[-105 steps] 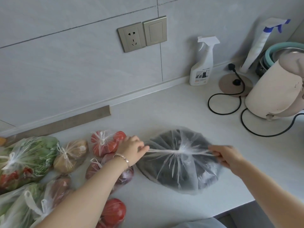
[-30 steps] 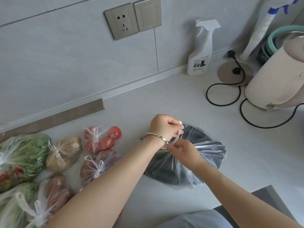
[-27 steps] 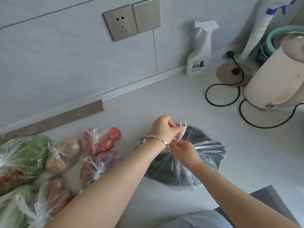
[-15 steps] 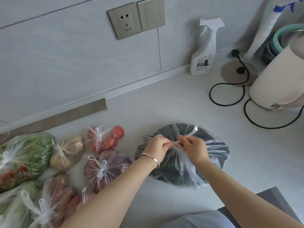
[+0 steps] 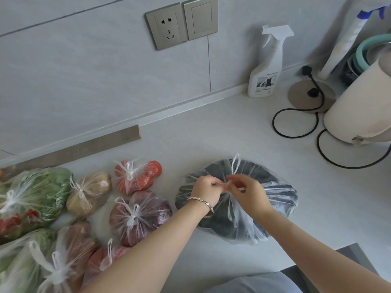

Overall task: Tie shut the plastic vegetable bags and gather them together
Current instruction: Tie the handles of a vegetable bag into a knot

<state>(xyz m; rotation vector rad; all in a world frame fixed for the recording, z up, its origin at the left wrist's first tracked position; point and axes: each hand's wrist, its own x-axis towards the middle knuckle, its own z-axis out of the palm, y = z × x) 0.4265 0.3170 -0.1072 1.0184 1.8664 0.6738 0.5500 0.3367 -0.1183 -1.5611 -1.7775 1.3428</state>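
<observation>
The counter [image 5: 211,134] carries a heap of tied bags [image 5: 38,195] at 9 o'clock; the dark bag [image 5: 275,199] lies at 4 o'clock from centre; over its middle the left hand [image 5: 204,190] and right hand [image 5: 247,192] each pinch its twisted handles [image 5: 234,168], 1 loop poking toward 12 o'clock.

Brightly and softly lit, seemingly from the right: dim shadow thrown leftward behind the tall spray bottle [image 5: 347,39] onto the wall [image 5: 84,70], fainter ones beneath things on the bench [image 5: 211,134]. Pale sheen across the dark bag [image 5: 281,193]. Slightly smeared at the right hand [image 5: 247,193]; bowed and stretched toward the edges.
</observation>
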